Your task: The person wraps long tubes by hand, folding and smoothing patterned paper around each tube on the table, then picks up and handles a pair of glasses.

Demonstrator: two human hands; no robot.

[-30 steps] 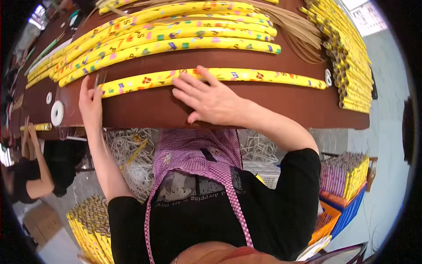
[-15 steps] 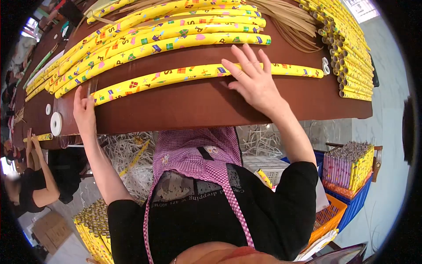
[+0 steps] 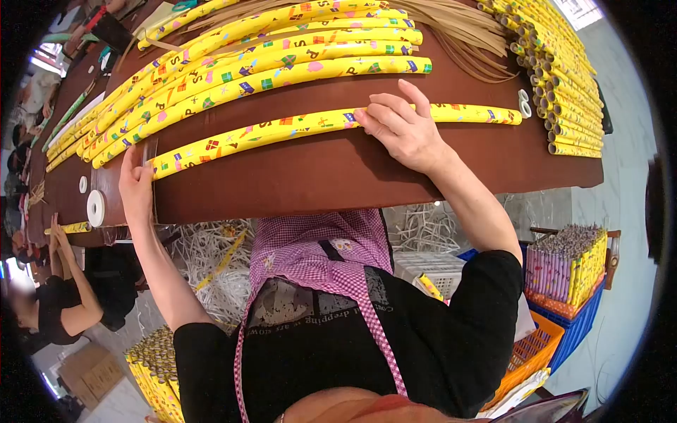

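A long yellow patterned tube [image 3: 282,128] lies across the brown table near its front edge. At the tube's left end, my left hand [image 3: 137,182] has its fingers closed on it, beside a strip of clear film. My right hand [image 3: 403,128] is over the tube right of its middle, with bent fingers on or just above it; the palm side is hidden. Behind this tube several similar yellow tubes [image 3: 268,79] lie side by side.
Stacked yellow tubes [image 3: 557,99] and small white rings [image 3: 524,103] are at the right. Brown strips [image 3: 465,35] lie at the back. A white roll [image 3: 96,209] sits left of my left hand. A co-worker's hands [image 3: 56,233] show at the far left. Crates [image 3: 532,352] stand below right.
My right hand has moved right along the tube, and its spread fingers have since bent in. My left hand has closed at the tube's left end.
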